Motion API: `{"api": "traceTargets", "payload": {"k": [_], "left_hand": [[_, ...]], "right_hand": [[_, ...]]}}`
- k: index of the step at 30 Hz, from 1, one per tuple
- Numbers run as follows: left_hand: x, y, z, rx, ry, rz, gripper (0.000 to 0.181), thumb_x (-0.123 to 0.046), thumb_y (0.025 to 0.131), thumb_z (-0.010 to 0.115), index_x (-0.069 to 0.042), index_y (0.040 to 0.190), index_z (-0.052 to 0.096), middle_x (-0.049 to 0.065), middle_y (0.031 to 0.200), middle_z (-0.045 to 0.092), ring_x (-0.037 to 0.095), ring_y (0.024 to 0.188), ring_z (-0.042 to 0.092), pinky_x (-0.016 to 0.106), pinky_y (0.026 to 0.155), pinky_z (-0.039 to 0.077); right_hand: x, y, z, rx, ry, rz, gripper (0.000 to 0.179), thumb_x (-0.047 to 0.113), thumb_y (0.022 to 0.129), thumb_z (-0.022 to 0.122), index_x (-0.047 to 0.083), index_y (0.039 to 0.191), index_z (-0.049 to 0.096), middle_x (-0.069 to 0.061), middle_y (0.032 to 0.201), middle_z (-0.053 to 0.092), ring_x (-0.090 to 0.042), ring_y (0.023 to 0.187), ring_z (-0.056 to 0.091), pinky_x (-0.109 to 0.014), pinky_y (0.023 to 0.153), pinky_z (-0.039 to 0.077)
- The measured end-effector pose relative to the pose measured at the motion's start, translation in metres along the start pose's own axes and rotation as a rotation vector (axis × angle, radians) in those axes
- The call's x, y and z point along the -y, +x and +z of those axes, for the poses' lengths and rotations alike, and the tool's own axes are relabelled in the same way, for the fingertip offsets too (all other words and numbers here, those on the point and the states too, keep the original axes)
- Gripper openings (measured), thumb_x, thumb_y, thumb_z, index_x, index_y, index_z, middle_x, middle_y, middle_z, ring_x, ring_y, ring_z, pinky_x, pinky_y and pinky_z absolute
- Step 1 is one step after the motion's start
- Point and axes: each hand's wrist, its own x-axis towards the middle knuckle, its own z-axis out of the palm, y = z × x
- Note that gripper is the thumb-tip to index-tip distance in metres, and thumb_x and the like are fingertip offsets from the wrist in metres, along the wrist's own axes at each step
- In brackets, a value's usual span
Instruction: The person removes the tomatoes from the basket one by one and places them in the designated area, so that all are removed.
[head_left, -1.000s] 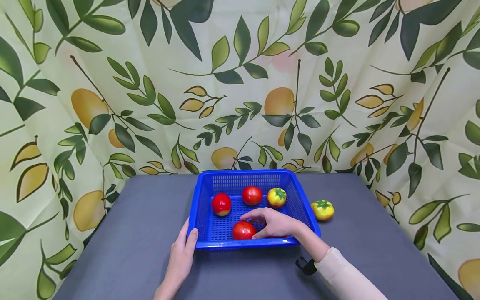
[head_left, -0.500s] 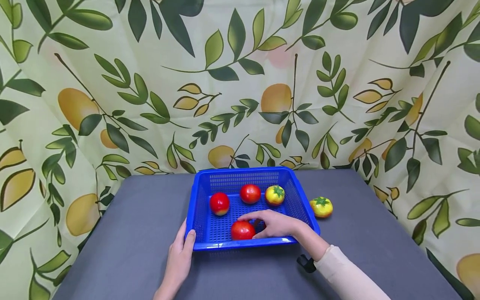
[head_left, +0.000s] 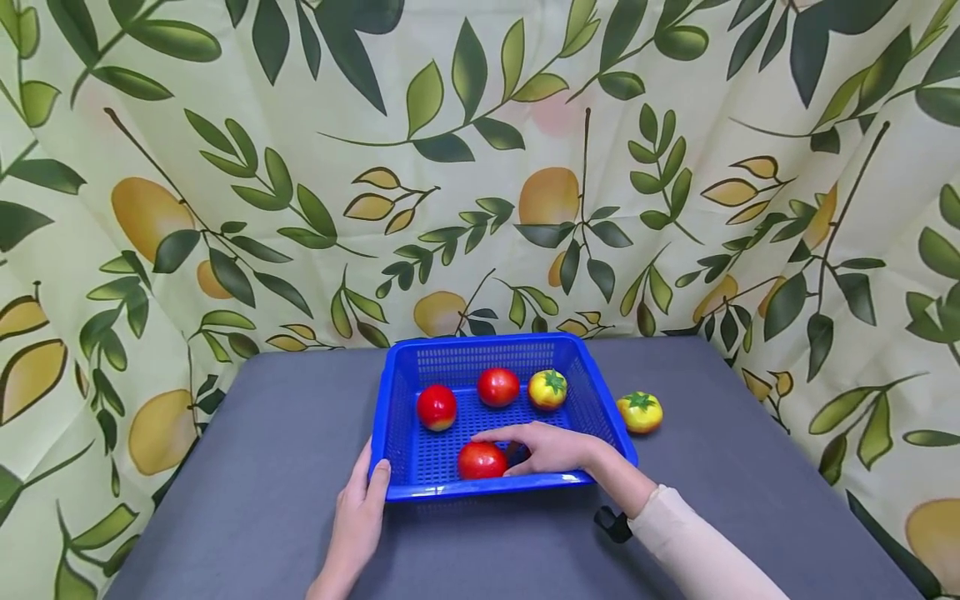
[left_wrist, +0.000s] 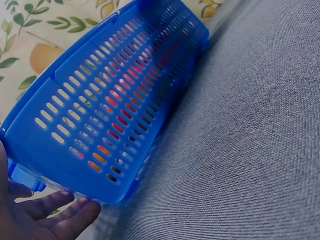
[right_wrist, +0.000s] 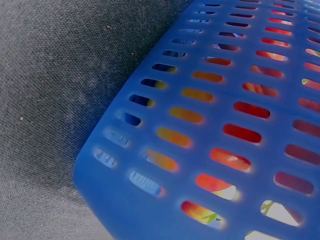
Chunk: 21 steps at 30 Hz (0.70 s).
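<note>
A blue plastic basket (head_left: 480, 489) with slotted walls stands on the table. My left hand (head_left: 358, 512) holds its left front corner, thumb over the rim; the left wrist view shows the fingers (left_wrist: 75, 220) along the outer wall. Reaching over the front rim, my right hand (head_left: 551, 447) curves its fingers and thumb about a red tomato (head_left: 482, 460) near the front. Behind it in the basket are two more red tomatoes (head_left: 437, 407) (head_left: 498, 387) and a yellow one (head_left: 547, 389) with a green calyx. The right wrist view shows red and yellow through the slots, no hand.
Another yellow tomato (head_left: 640, 412) with a green top lies on the grey table (head_left: 285, 467), outside the basket to its right. A leaf-and-fruit printed cloth (head_left: 465, 167) hangs at the back and both sides. A black strap piece (head_left: 613, 525) hangs by the right wrist.
The head view has shifted slightly, so everything sits a little farther left in it. Both hands keep their places at the basket and the red tomato.
</note>
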Motion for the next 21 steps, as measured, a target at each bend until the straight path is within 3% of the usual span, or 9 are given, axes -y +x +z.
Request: {"api": "traceTargets", "payload": {"k": [6, 13, 21], "left_hand": [[0.000, -0.001, 0.000, -0.001, -0.016, -0.010, 0.055, -0.032, 0.105, 0.047, -0.007, 0.153, 0.035, 0.018, 0.146, 0.045, 0.035, 0.134, 0.041, 0.057, 0.108, 0.030], [0.002, -0.003, -0.003, -0.002, 0.002, -0.045, 0.057, -0.036, 0.106, 0.044, -0.008, 0.154, 0.033, 0.018, 0.148, 0.043, 0.036, 0.135, 0.039, 0.058, 0.108, 0.029], [-0.001, -0.001, 0.000, 0.008, -0.019, -0.013, 0.057, -0.033, 0.105, 0.045, -0.005, 0.153, 0.033, 0.020, 0.148, 0.043, 0.037, 0.135, 0.040, 0.059, 0.107, 0.029]], "right_hand": [[0.001, 0.002, 0.000, 0.006, 0.006, -0.020, 0.060, 0.018, 0.093, 0.069, 0.032, 0.147, 0.047, 0.008, 0.139, 0.051, -0.011, 0.118, 0.050, -0.038, 0.101, 0.042], [0.009, 0.019, 0.005, 0.029, 0.001, -0.058, 0.063, 0.009, 0.090, 0.070, 0.029, 0.146, 0.050, 0.007, 0.141, 0.050, -0.013, 0.125, 0.047, -0.040, 0.103, 0.041], [0.021, 0.039, 0.011, 0.030, -0.006, -0.029, 0.054, 0.022, 0.089, 0.073, 0.033, 0.139, 0.056, 0.012, 0.135, 0.052, -0.012, 0.122, 0.046, -0.045, 0.102, 0.040]]}}
